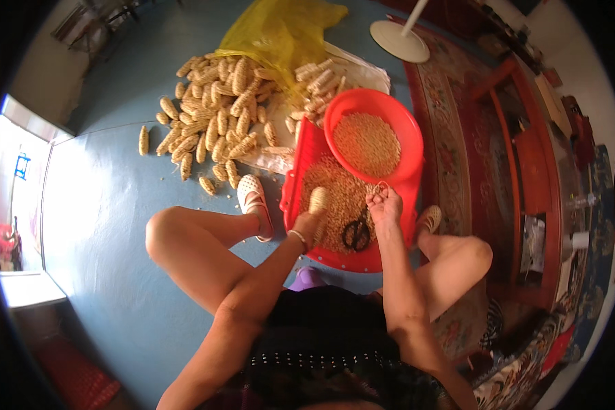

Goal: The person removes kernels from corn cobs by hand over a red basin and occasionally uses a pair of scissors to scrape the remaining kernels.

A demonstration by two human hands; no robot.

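My left hand (310, 225) is wrapped around a corn cob (318, 200), whose tip points up past the fingers. Beneath it lies a red plastic tray (333, 260) covered with loose corn kernels (320, 177). To the right, my right hand (388, 206) is pinched, palm partly up, at a thin pale strand (383, 184); its exact kind is unclear. Black scissors handles (356, 234) rest on the kernels between my hands, the blades hidden. A red plastic basin (415, 138) stands on the tray's far right part, with more kernels (367, 144) inside.
Unshelled corn cobs (210, 110) are heaped beyond my foot, beside a yellow mesh-like bag (282, 36). Paler cobs (323, 84) lie on white sheeting (379, 77). At the back is a white stand base (400, 41); on the right, a patterned carpet (443, 118) and wooden furniture (535, 169).
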